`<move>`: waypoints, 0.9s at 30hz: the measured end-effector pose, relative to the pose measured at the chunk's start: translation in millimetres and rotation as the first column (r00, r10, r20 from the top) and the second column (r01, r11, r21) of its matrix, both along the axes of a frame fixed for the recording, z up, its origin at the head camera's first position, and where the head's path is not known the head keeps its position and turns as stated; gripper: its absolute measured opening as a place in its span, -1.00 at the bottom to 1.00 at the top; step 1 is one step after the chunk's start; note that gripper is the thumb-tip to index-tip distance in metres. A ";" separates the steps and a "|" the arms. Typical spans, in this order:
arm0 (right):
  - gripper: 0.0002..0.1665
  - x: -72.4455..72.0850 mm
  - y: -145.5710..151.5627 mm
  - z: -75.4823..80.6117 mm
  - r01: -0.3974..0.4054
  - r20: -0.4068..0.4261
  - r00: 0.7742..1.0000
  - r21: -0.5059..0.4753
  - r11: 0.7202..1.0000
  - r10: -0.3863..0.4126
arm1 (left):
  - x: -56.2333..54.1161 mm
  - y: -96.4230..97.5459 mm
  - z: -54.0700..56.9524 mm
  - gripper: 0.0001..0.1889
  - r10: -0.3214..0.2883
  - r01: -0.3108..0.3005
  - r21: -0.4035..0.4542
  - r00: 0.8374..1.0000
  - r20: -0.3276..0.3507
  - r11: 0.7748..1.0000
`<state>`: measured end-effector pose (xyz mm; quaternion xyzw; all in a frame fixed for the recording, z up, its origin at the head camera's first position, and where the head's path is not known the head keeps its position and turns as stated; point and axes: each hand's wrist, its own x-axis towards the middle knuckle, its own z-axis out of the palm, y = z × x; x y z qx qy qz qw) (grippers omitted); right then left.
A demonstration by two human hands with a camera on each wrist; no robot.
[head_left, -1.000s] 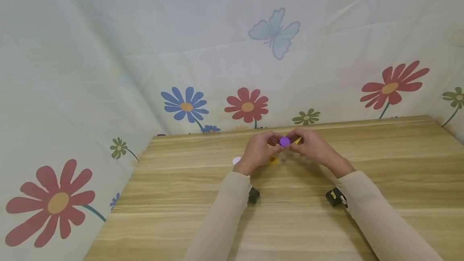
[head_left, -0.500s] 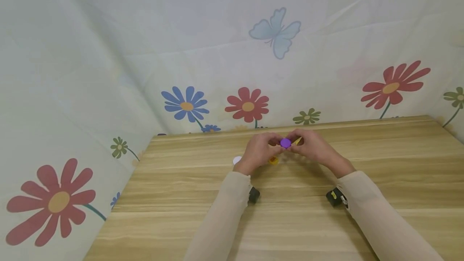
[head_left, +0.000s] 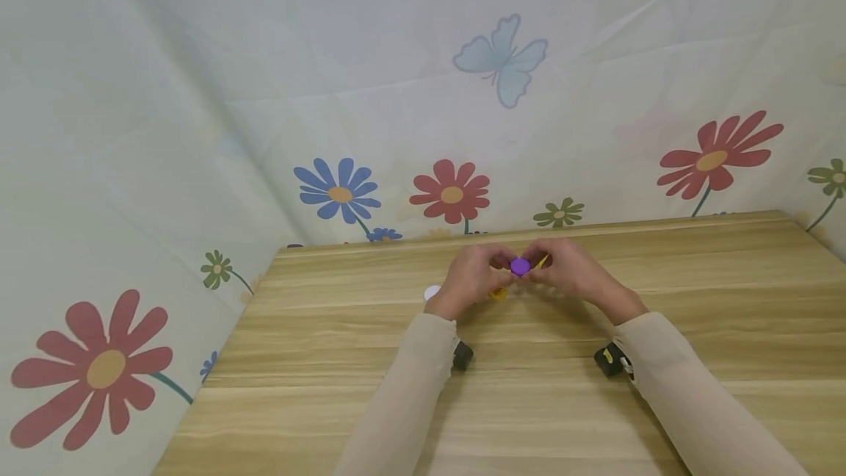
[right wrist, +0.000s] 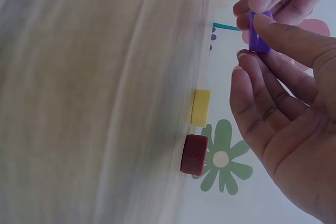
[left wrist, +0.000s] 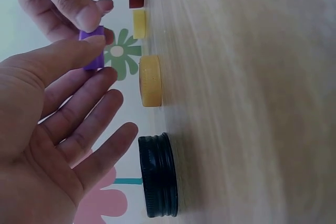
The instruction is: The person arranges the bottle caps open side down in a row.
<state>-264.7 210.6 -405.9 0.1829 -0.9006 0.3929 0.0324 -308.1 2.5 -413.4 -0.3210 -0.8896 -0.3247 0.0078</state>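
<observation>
Both hands hold one small round purple bottle cap (head_left: 520, 267) above the table. My left hand (head_left: 472, 278) pinches its left side between thumb and fingers. From the opposite side, my right hand (head_left: 571, 267) pinches it the same way. In the left wrist view the purple cap (left wrist: 95, 62) shows edge-on, the thumb lying across it. The left hand's other fingers are spread loosely. Below the hands, an orange-yellow cap (left wrist: 151, 81) and a black ridged cap (left wrist: 157, 176) stand on the table.
A small yellow cap (right wrist: 201, 108) and a dark red ribbed cap (right wrist: 194, 155) sit on the right-hand side. A white disc (head_left: 432, 292) lies beside the left wrist. The wooden table (head_left: 317, 358) ends at a flower-printed cloth (head_left: 370, 109) behind.
The purple cap and the fingertips around it have come down slightly toward the table. Its top face looks a little flatter now. Both forearms stay in place.
</observation>
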 end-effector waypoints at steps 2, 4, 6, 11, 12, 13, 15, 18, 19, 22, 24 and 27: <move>-0.80 0.0 -0.7 0.1 -0.017 0.001 1.000 0.000 1.000 0.017 | -0.2 -0.5 -0.1 -0.79 -0.012 0.012 -0.004 1.000 0.000 1.000; -0.81 0.0 -0.9 0.1 -0.024 0.004 1.000 0.002 1.000 0.024 | 0.0 -0.8 0.1 -0.80 -0.021 0.021 -0.008 1.000 -0.001 1.000; -0.82 0.1 -1.1 0.5 -0.029 0.011 1.000 0.003 1.000 0.029 | 0.6 -1.2 0.4 -0.81 -0.030 0.030 -0.008 1.000 0.008 1.000; -0.83 -0.3 -0.9 0.7 -0.037 0.035 0.999 0.006 0.999 0.037 | 1.6 -1.0 1.4 -0.81 -0.048 0.048 -0.016 0.998 0.028 0.999; -0.84 -0.4 -1.0 0.7 -0.039 0.039 0.998 0.006 0.999 0.039 | 1.6 -1.0 1.5 -0.81 -0.050 0.051 -0.018 0.998 0.030 0.999; -0.83 -0.4 -1.0 0.6 -0.041 0.044 0.998 0.006 0.999 0.041 | 1.6 -1.0 1.4 -0.80 -0.051 0.052 -0.019 0.998 0.035 0.998; -0.83 -0.4 -1.2 0.3 -0.046 0.049 0.998 0.007 0.999 0.045 | 1.4 -0.9 1.3 -0.80 -0.055 0.056 -0.015 0.997 0.047 0.998; -0.82 -0.2 -1.5 -0.4 -0.049 0.072 0.996 0.003 0.999 0.049 | 1.0 -1.1 0.6 -0.80 -0.059 0.060 -0.017 0.996 0.061 0.998; -0.81 0.0 -1.7 -0.6 -0.049 0.081 0.996 0.003 0.999 0.049 | 0.8 -1.1 0.3 -0.80 -0.060 0.061 -0.021 0.996 0.063 0.998; -0.80 0.2 -2.6 -1.6 -0.048 0.099 0.994 0.009 0.999 0.047 | 0.8 -1.2 -0.4 -0.80 -0.062 0.065 -0.039 0.996 0.064 0.997; -0.79 0.4 -3.2 -2.5 -0.047 0.104 0.994 0.016 0.999 0.045 | 1.4 -1.2 -0.7 -0.80 -0.063 0.066 -0.054 0.996 0.063 0.996; -0.78 0.1 -3.6 -4.5 -0.047 0.101 0.994 0.026 0.999 0.045 | 2.7 -1.2 -0.2 -0.79 -0.059 0.065 -0.082 0.996 0.067 0.995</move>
